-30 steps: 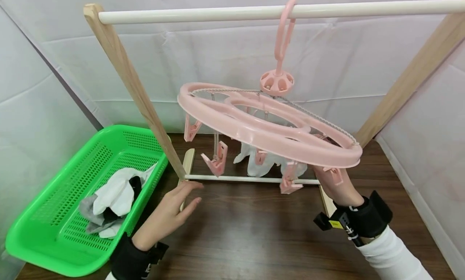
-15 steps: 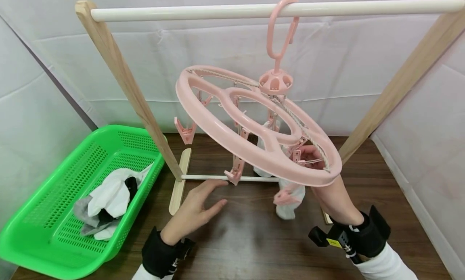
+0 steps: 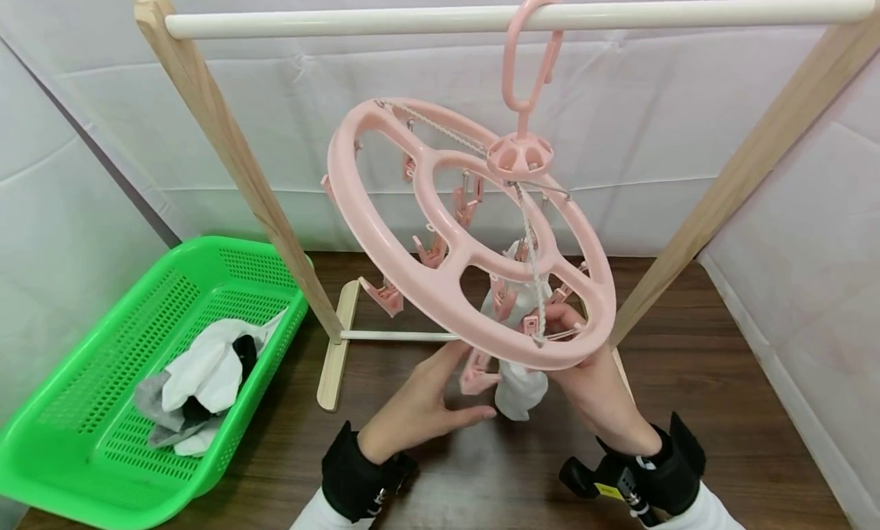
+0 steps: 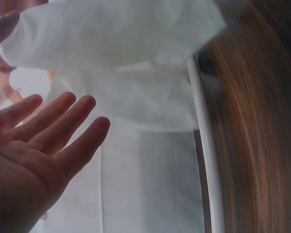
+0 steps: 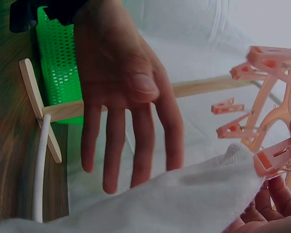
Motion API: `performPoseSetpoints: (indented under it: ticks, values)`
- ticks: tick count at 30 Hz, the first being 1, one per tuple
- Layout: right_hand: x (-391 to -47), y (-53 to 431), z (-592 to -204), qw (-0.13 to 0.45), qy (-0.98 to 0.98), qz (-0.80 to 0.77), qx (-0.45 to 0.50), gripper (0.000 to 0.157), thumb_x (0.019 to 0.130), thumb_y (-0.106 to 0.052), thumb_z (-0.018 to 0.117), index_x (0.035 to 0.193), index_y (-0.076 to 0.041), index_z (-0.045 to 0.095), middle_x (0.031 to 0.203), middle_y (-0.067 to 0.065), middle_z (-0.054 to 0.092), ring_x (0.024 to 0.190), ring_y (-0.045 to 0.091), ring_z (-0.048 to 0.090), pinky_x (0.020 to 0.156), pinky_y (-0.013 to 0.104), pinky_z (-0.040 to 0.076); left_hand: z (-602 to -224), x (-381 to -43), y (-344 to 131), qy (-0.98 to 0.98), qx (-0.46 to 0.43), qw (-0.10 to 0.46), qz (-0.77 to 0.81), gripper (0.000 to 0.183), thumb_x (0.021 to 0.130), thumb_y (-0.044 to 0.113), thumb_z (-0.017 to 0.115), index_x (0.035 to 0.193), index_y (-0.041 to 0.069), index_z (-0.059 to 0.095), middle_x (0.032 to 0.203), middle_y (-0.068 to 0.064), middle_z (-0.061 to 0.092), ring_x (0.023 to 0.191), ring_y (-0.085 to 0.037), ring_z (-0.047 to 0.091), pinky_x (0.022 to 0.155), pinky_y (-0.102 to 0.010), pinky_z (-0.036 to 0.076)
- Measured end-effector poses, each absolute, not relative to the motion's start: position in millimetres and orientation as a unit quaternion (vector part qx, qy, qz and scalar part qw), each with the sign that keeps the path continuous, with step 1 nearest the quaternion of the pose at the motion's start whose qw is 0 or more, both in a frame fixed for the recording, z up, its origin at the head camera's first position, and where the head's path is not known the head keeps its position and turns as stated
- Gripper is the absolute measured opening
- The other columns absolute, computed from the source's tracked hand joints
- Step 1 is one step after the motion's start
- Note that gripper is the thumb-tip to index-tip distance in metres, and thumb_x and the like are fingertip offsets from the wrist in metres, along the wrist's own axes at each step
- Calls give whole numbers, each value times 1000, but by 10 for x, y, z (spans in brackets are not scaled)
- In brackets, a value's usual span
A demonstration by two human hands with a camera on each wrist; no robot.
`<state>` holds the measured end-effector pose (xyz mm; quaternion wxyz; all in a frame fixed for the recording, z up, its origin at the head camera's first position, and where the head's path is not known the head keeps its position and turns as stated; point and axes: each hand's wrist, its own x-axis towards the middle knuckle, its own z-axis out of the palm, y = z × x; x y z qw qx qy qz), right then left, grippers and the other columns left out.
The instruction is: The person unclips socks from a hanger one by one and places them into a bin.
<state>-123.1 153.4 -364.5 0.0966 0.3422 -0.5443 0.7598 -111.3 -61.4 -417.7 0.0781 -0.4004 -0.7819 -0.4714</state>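
A round pink clip hanger [image 3: 454, 266] hangs from the white rail, its ring tilted down toward me and to the right. At its lower right my right hand [image 3: 598, 396] pinches a pink clothespin [image 5: 276, 158], thumb on it and fingers beneath. A white sock [image 5: 184, 199], ribbed at the cuff, hangs from that clothespin. To the sock's left, my left hand [image 3: 426, 408] has its fingers spread and holds nothing; a pink clip dangles close to it. Another white piece of cloth [image 4: 136, 97] hangs behind the sock in the left wrist view.
A green basket [image 3: 268, 370] on the left holds white, grey and black cloth pieces [image 3: 213, 370]. The wooden rack leg [image 3: 234, 156] stands beside it, with a low white crossbar [image 3: 392, 336]. White sheeting surrounds the dark wooden surface [image 3: 722, 347].
The ring has turned and tipped further toward me. My right hand has moved left and slightly down with the clothespin. My left hand has travelled right, from beside the basket to the sock.
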Motion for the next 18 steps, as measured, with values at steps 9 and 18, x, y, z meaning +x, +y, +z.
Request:
performPoseSetpoints:
  ticks: [9,18]
  values:
    - [-1078,1462,-3750,42,-575,746,333,39,88,10,63,119,-12,57,112,2,57,104,13,55,88,24,45,-4185,-1096,-376,-771,-418,90,-472,72,79,10,82,139,5,43,134,-8,53,121,-15,50,98,-30,41]
    - [-1082,1404,-3751,44,-583,746,318,31,87,5,68,113,-9,59,108,3,59,98,13,56,79,23,47,-4206,-1012,-370,-794,-382,100,-461,37,89,-9,56,125,-3,50,98,-10,61,83,-12,54,73,-22,45]
